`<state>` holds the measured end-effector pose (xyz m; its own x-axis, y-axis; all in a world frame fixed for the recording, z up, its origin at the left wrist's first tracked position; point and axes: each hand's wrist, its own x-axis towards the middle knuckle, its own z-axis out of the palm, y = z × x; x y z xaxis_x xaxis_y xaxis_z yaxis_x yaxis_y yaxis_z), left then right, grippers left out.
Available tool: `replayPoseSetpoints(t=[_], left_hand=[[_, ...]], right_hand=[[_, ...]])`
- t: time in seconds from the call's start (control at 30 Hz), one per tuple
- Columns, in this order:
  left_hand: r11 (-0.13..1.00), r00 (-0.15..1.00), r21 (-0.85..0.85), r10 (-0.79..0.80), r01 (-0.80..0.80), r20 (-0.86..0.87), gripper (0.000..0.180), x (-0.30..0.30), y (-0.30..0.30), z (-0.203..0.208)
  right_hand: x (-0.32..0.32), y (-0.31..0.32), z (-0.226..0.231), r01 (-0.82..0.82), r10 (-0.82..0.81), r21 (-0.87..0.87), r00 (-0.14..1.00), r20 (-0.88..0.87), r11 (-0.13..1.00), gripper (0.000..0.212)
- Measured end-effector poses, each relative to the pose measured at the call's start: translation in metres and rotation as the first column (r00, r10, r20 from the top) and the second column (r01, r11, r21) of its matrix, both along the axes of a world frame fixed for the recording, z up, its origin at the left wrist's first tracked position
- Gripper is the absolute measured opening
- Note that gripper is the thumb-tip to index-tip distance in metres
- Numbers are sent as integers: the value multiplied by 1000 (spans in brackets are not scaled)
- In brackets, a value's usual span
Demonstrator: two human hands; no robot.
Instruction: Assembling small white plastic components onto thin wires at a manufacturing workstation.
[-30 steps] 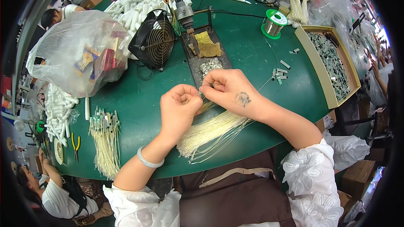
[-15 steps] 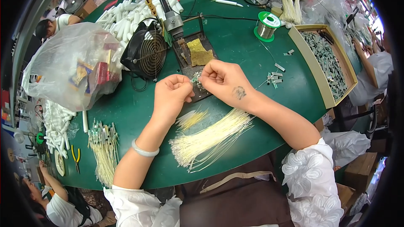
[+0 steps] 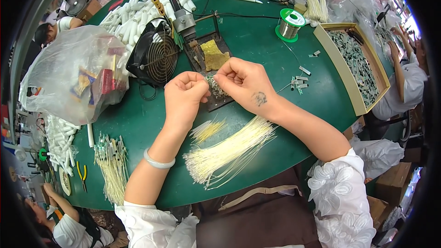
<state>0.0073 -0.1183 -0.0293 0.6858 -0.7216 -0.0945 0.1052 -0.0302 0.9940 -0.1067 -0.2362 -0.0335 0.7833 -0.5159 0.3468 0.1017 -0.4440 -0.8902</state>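
Observation:
Both hands meet over a dark work plate (image 3: 215, 104) strewn with small silvery bits. My left hand (image 3: 186, 98) is closed in a pinch, thumb against the curled fingers. Close beside it, my right hand (image 3: 243, 82) pinches too, its fingertips almost touching the left ones. A tiny greenish bit shows between them, too small and too covered to name. Just beyond lies a worn yellow sponge (image 3: 213, 56). Nearer me are a large bundle of pale yellow wires (image 3: 229, 151) and a smaller bunch of short wires (image 3: 208, 131).
A black fan (image 3: 156, 55) and a clamped metal tool (image 3: 183, 20) stand behind my left hand. At right are a solder spool (image 3: 289, 25), loose small boards (image 3: 299, 84) and a cardboard tray (image 3: 327, 48) of boards. Wired boards (image 3: 111, 165), pliers (image 3: 82, 174) and a plastic bag (image 3: 55, 78) lie left.
Both hands have shifted slightly left and away from me, still pinched together. The view has moved a little; the things on the table look otherwise unchanged.

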Motion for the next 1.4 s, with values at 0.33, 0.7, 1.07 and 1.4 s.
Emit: replayPoseSetpoints(t=[0.33, 0.7, 1.07, 1.4], left_hand=[[999, 1000, -38, 17, -17, 7, 6, -1, -1, 2], [1000, 999, 0, 12, -12, -33, 9, 4, 5, -4], [1000, 996, -24, 8, -10, -85, 10, 7, 1, -5], [999, 993, -36, 12, -17, -114, 9, 5, 1, -4]], right_hand=[[0, 1, 3, 14, -13, 23, 1000, -12, 1000, 14], [-1, 0, -1, -26, 26, 15, 1000, -10, 1000, 10], [1, 2, 2, -4, 4, 54, 1000, -3, 999, 12], [1, 2, -2, -10, 9, 17, 1000, 26, 1000, 9]])
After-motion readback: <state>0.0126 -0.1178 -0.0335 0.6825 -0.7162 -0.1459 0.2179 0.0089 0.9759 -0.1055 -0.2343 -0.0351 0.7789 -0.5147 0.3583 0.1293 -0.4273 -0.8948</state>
